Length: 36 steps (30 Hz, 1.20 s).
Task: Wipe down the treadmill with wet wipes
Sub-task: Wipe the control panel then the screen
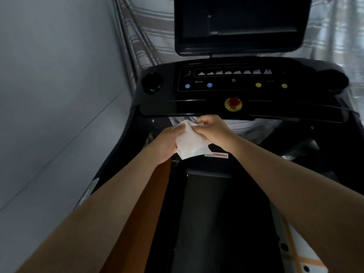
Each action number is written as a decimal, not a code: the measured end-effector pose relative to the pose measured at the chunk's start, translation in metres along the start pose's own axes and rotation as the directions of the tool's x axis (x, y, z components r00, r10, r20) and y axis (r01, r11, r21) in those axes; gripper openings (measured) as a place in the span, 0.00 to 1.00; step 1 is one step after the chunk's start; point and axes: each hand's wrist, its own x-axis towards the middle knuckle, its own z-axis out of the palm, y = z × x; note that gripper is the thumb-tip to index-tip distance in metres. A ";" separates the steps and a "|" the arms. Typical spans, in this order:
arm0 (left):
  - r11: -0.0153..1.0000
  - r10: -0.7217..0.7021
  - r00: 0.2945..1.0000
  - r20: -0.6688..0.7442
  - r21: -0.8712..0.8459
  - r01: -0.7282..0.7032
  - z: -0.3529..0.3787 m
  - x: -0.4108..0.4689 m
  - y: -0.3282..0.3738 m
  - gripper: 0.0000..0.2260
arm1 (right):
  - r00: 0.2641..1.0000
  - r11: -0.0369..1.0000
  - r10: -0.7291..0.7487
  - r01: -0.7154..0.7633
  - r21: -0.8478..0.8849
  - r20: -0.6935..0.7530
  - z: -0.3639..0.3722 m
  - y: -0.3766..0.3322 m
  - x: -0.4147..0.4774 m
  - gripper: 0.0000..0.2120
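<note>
From the head view, both hands meet over the front of the treadmill belt (226,213), just below the console (236,83). The left hand (167,142) pinches one edge of the white wet wipe (192,143) and the right hand (212,129) pinches the other, each grip pressed onto the sheet (likely unfolding it so a broad face meets the console). No wiping contact shows yet.

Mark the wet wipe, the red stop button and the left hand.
wet wipe (190,143), head view, middle of the sheet.
red stop button (233,102), head view, red cap.
left hand (167,143), head view, back of the hand.
</note>
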 end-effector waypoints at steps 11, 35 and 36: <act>0.999 -0.053 0.791 -0.610 -0.033 0.042 -0.061 0.064 0.039 0.16 | 0.985 0.984 -0.171 0.168 -0.058 -0.034 0.022 -0.004 0.140 0.08; 0.989 0.081 0.675 -0.733 0.144 0.037 -0.170 0.154 0.043 0.24 | 0.833 0.570 -0.499 0.522 -0.634 0.238 0.104 -0.040 0.300 0.34; 0.978 0.116 0.696 -0.709 0.205 0.046 -0.173 0.166 0.035 0.30 | 0.853 0.579 -0.464 0.497 -0.646 0.240 0.108 -0.043 0.305 0.34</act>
